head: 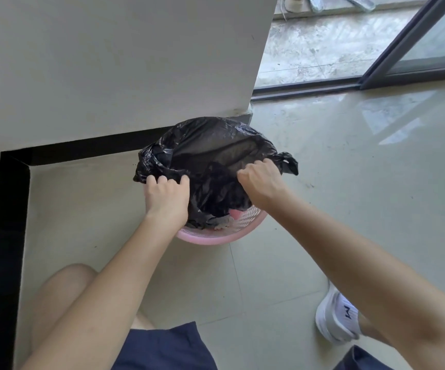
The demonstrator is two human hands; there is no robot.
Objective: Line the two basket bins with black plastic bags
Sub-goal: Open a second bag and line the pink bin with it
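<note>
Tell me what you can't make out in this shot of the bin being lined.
Head view:
- Pink basket: far rim and inside hidden by the black bag.
- Second basket: not in the picture.
- Left hand and right hand: fingertips buried in plastic.

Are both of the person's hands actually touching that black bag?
Touching. The head view shows the left hand and right hand each pinching the black bag's near edge above the pink basket.

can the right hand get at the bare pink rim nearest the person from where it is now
Probably yes. The right hand grips the black bag just above the pink rim, and nothing visible lies between them.
</note>
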